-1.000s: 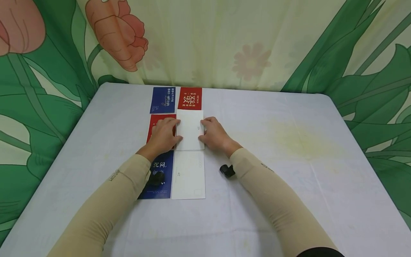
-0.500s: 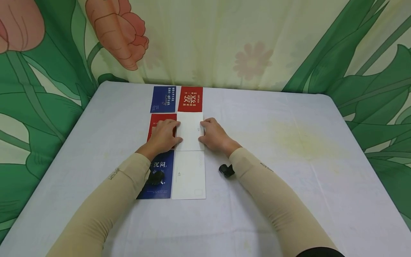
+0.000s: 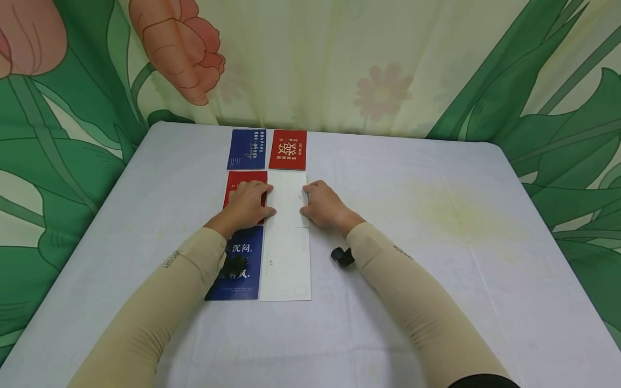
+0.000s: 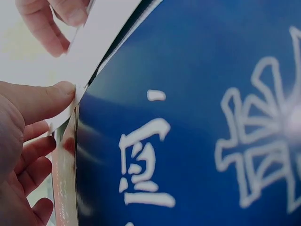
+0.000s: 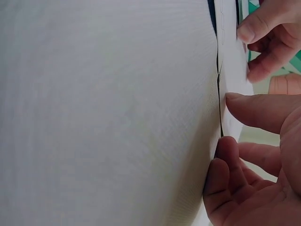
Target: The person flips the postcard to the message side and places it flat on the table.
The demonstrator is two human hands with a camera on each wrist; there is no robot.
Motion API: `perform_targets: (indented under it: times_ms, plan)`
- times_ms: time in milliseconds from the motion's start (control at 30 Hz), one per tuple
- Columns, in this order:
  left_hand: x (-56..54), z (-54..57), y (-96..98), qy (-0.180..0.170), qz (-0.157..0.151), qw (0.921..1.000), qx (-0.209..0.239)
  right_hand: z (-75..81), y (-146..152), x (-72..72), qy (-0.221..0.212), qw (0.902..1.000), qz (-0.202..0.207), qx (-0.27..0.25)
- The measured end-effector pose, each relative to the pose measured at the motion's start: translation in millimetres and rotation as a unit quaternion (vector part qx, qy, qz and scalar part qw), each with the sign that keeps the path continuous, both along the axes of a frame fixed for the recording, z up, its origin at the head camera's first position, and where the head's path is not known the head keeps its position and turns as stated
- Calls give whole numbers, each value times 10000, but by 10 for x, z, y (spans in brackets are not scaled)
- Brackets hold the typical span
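Near the frame's centre, the left hand (image 3: 246,203) and right hand (image 3: 326,205) pinch a white card (image 3: 288,196) by opposite edges; a blue card (image 3: 246,286) lies lower left.

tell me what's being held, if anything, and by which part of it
The farther white rectangular paper card, held by its two side edges: the left grip at its left edge, the right grip at its right.

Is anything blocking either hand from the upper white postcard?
Nothing visible does: the left hand and right hand hold the upper white postcard at opposite side edges. A red card lies under the left hand, not in between.
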State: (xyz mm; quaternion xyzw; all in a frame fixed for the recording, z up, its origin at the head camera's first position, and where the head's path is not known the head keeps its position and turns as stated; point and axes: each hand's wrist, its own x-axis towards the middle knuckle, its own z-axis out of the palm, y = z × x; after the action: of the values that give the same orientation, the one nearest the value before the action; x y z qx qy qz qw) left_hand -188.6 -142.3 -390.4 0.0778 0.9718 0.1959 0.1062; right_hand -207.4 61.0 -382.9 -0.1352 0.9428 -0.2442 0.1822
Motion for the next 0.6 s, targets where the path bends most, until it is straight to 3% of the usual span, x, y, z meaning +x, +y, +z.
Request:
perform_targets:
  times_ms: [233, 600]
  plan:
    - [-1, 2, 7, 58, -7, 10000, -3, 5, 19, 3, 84, 9998, 157, -49]
    - [12, 27, 26, -152, -153, 9997, 153, 9, 14, 8, -237, 9996, 118, -14]
